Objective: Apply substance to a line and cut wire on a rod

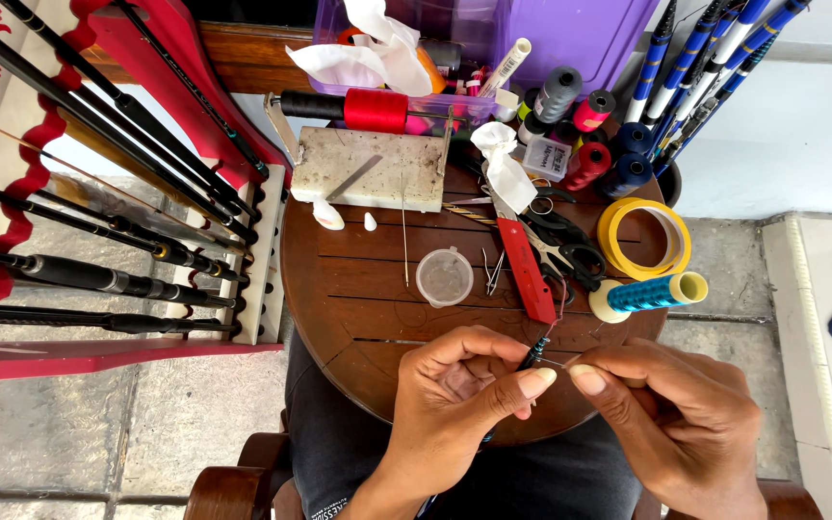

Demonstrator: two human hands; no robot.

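- Left hand [459, 400] at 6 o'clock of the round dark wooden counter [358, 308], fingers curled, thumb and forefinger pinching a thin dark rod tip with teal thread wrap [534, 353].
- Right hand [676, 419] at 5 o'clock, thumb and forefinger pressed together on a fine thread or wire end [562, 363] just beside the rod tip; too thin to tell which.
- Rod tip sits between both hands, over the counter's near edge, tilted toward 1 o'clock.
- Teal thread spool with yellow core [649, 293] lies on its side at 1 o'clock of the hands, near.
- Red-handled cutter [525, 268] and black scissors [560, 246] at 12 o'clock, blades close to the hands.
- Small clear plastic cup [444, 277] at 11 o'clock; yellow tape ring [643, 238] at 2 o'clock; thread cones in grey, red and blue [589, 135] at the far rim.
- White stone block [368, 169] at far left; black fishing rods in a red rack [98, 221] at 9 o'clock.
- Risk: pinch on the fine strand looks slight, so it could slip and the wrap loosen.
- Risk: spool lies free on its side, so a tug might roll it off the edge.
- Risk: the loose thin pins by the cup could prick a reaching hand.
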